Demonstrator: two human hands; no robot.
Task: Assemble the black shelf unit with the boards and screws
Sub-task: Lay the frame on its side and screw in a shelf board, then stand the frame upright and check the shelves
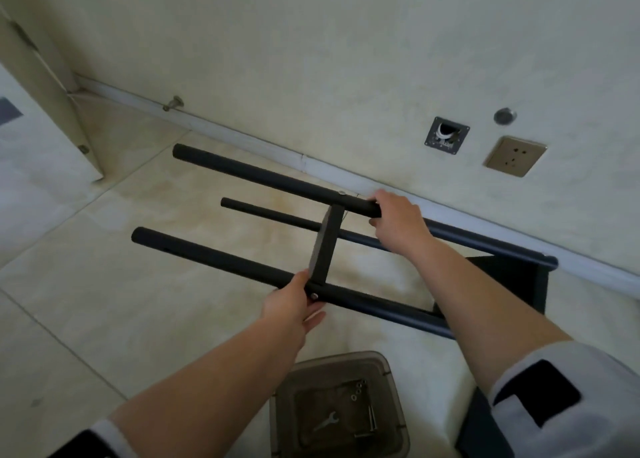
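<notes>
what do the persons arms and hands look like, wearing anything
Both hands, left hand and right hand, are bare: no gloves, rings or watch visible. The forearms are bare too. Each arm has a white sleeve with black patches pushed up near the elbow: left sleeve, right sleeve.

The shelf frame tubes (pixel 221 255) are black, and the floor tiles (pixel 104 284) are pale cream. The box (pixel 341 364) is smoky grey and see-through, the sleeves (pixel 554 398) white with black patches.
</notes>
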